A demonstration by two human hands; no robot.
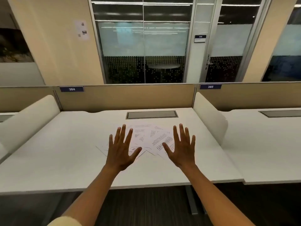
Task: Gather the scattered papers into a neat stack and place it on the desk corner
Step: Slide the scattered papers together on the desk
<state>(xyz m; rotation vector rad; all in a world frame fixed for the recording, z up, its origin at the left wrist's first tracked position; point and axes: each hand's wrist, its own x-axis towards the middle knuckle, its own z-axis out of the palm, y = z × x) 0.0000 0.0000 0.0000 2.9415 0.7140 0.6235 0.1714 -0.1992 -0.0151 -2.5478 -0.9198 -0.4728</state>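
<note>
Both hands are spread flat with the fingers fanned wide and the palms facing down, gripping nothing. The left hand (121,149) and the right hand (181,148) sit side by side with a gap between them, and the scattered papers (150,137) fill that gap, spreading toward 12 o'clock from the thumbs. The left hand covers the sheets' 9 o'clock edge, the right hand their 3 o'clock edge (whether the palms press on the paper or float just above it cannot be told). The printed sheets overlap at differing angles, loose and unsquared, near the middle of the white tabletop (65,152). At 12 o'clock beyond the papers lies a grey cable hatch (151,114), set into the tabletop before the tan divider panel (123,97) bearing a blue label 384 (71,89).
</note>
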